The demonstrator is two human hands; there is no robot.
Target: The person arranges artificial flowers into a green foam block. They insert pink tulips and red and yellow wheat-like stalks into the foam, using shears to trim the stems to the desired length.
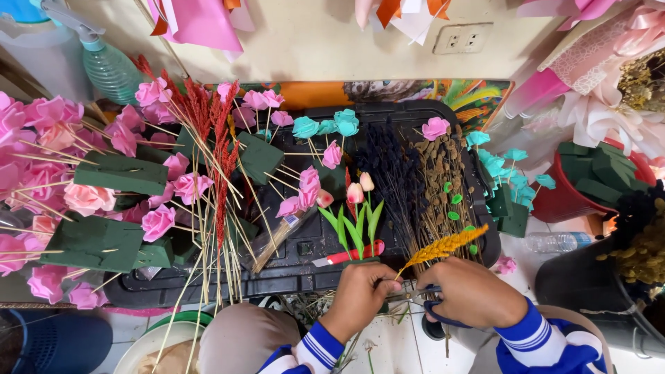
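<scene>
Hands at the near edge of a black tray (485, 239), seen from above. Left hand (359, 294): fingers closed on the thin stem of a yellow-orange dried grain sprig (443, 247), whose feathery head slants up and to the right over the tray's front rim. Right hand (471, 292): fingers curled through the blue handles of a pair of scissors (431, 305), the blades pointing left toward the stem just beside the left fingertips (how far the blades stand apart cannot be told, being mostly hidden by the hands). Both wrists show blue sleeves with white stripes. Behind the sprig, in the tray, lie bundles of dark and brown dried stalks (422, 183), a small cluster of tulip buds with green leaves (357, 211), and a red-handled cutter (346, 256). To the left, pink paper roses (159, 221) on thin wooden sticks stand in green foam blocks (121, 173), with red dried stems (222, 138) among them; teal paper flowers (332, 125) stand farther back. A red bucket of foam pieces (596, 180) stands at right.
</scene>
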